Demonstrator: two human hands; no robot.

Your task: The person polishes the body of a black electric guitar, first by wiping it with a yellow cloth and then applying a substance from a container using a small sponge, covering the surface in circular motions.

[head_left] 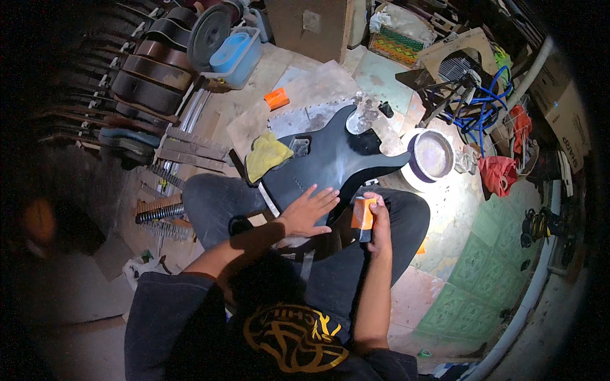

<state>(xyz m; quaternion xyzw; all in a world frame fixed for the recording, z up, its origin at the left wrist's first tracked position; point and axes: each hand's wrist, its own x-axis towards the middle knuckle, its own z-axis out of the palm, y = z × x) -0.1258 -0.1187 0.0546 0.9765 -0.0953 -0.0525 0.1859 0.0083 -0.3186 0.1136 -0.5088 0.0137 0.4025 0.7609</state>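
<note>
Matte black and smooth, the guitar body lies across the seated person's lap, its horns pointing away toward the round metal bowl that stands just beyond its far edge on the lit floor. The left hand lies flat on the body's near end with fingers spread, steadying it, while the right hand grips an orange sanding block against the body's right-hand edge, fingers curled around it. By the look of it, the edge is being sanded; a further stroke would call for the block kept flat to the curve and firm pressure from the left palm so the body does not rock. A yellow cloth rests on the body's left side. Beyond the body, a second small orange block lies on a pale board. Farther off in that direction stands a blue plastic tub, and to its right a brown cardboard box bears a small pale square label. Far to the right of the body, another cardboard carton leans at the rim with dark print on its side.
</note>
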